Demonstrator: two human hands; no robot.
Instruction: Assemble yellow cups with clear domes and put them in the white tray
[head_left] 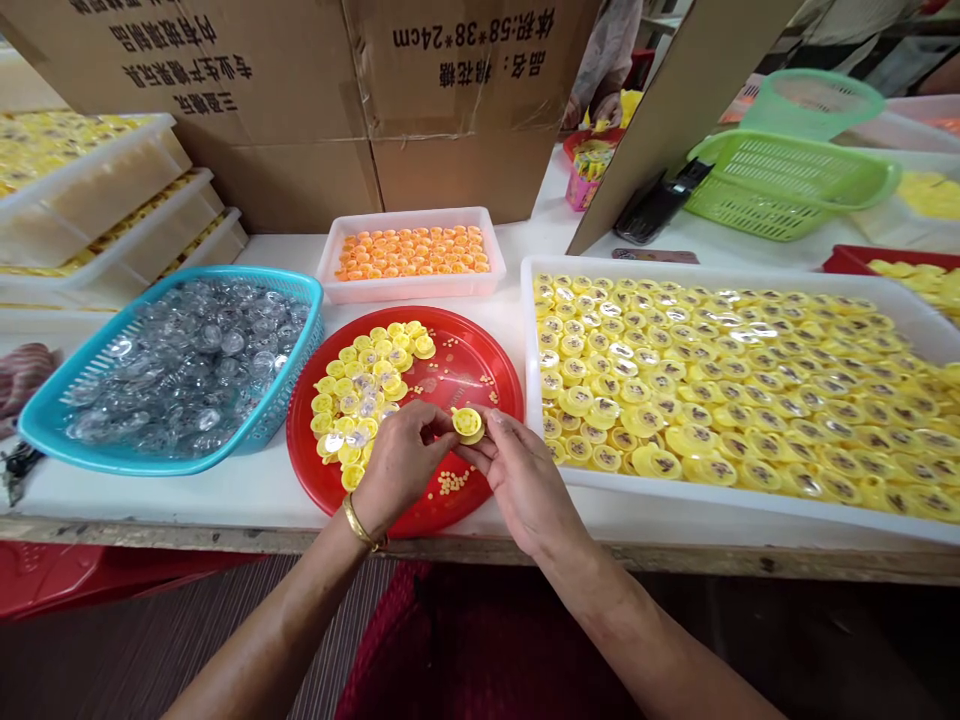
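Over the red round tray [491, 360], my right hand [521, 475] pinches a small yellow toy cup with saucer [468, 424]. My left hand [409, 450], a gold bracelet at its wrist, has its fingers closed at the cup's left side; whether they grip it or something tiny is hidden. On the tray's left part lies a cluster of similar yellow cups [349, 385], some with clear pieces on top. Small pale yellow pellets [453, 483] lie scattered on the tray's right part and near its front.
Left stands a blue basket [292, 400] of clear plastic lids [217, 350]. Behind is a white tray [412, 290] of orange pieces. A large white tray [531, 400] of filled yellow cups sits right. Cardboard [300, 120] walls the back; stacked bins [165, 240] stand left, a green basket [787, 190] right.
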